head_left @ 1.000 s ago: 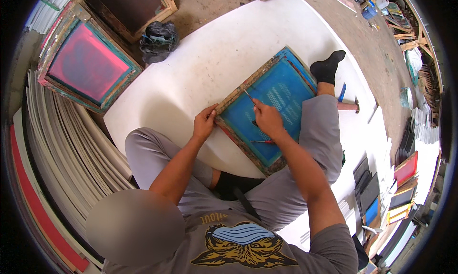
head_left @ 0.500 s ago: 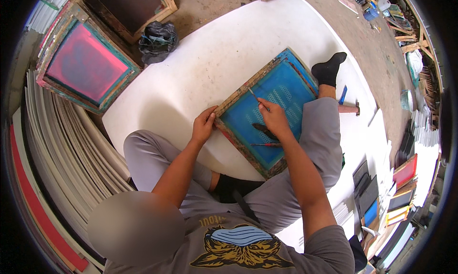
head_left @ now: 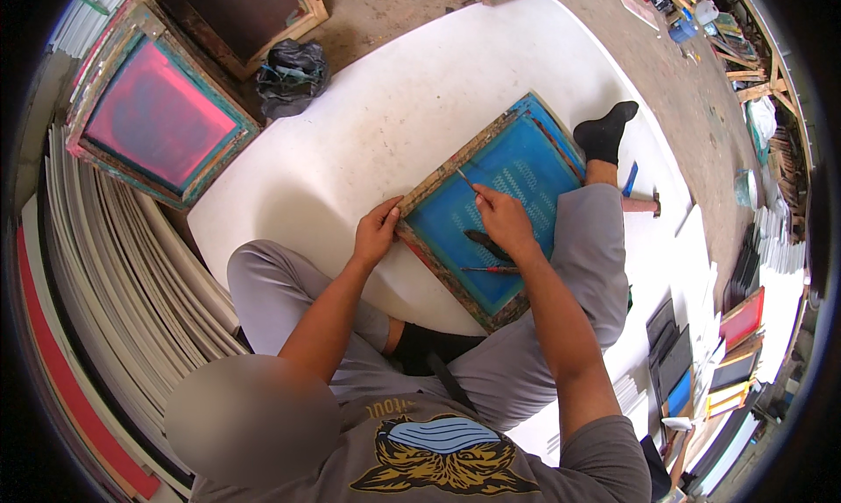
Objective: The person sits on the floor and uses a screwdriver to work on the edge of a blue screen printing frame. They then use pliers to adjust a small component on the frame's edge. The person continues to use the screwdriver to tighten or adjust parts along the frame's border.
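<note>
Under you spreads a white board (head_left: 350,144), and on it, in front of you, lies the blue screen (head_left: 442,212), wood-rimmed and set aslant. At the board's left edge is a pink screen (head_left: 162,113), with a black bag (head_left: 292,69) near it. Your left hand (head_left: 377,233) is at the blue screen's left corner, fingertips touching the rim; you cannot tell from this view whether they clamp it. Your right hand (head_left: 505,221) is over the mesh, thumb and fingers closed together on a thin tool. A red-handled tool (head_left: 480,269) lies low on the mesh, near your right wrist. A dark tool (head_left: 484,241) lies just below your right fingers. The thin tool (head_left: 465,180) points from those fingers toward the upper-left rim.
</note>
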Available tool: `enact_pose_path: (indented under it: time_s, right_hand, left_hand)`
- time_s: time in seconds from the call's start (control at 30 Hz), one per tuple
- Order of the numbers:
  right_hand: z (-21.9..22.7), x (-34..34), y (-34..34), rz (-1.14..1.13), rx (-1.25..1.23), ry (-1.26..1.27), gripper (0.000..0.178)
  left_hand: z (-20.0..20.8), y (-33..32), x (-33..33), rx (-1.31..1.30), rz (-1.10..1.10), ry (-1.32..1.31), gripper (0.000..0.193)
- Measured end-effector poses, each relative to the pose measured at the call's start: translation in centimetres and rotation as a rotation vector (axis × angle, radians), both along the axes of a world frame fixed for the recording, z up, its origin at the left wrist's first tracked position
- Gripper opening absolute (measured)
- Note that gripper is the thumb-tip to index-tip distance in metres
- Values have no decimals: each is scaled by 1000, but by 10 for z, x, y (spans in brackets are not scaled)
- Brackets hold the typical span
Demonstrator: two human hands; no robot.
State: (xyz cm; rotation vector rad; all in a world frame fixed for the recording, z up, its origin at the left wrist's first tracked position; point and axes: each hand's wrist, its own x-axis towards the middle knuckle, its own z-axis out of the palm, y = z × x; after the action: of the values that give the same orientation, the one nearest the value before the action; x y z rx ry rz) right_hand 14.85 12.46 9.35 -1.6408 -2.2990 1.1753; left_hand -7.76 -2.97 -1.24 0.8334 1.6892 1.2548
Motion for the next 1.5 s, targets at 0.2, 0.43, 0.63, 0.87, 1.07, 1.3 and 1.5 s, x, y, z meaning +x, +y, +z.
enact_pose_path:
  time_s: [0.2,0.43,0.63,0.87,1.07,1.3,1.5]
  right_hand:
    - [9,-10,1,60,56,-147,37]
    - [7,-20,0,-1,-64,-188,40]
    - [-1,-6,0,-11,-33,-48,39]
    - [-9,-11,-11,33,-5,-167,40]
    - [-22,8,9,-448,-780,419,42]
    - [-17,12,4,-278,-366,265,37]
    - [-17,9,12,-15,5,60,37]
  left_hand:
    - [4,0,-1,-6,-12,49,34]
    - [3,6,1,13,-29,195,33]
    - [12,7,6,-86,-6,82,31]
    - [2,0,0,-28,22,132,31]
    - [7,2,0,-10,17,108,32]
    - [1,3,0,-54,41,45,33]
    - [8,10,-13,-100,-40,440,31]
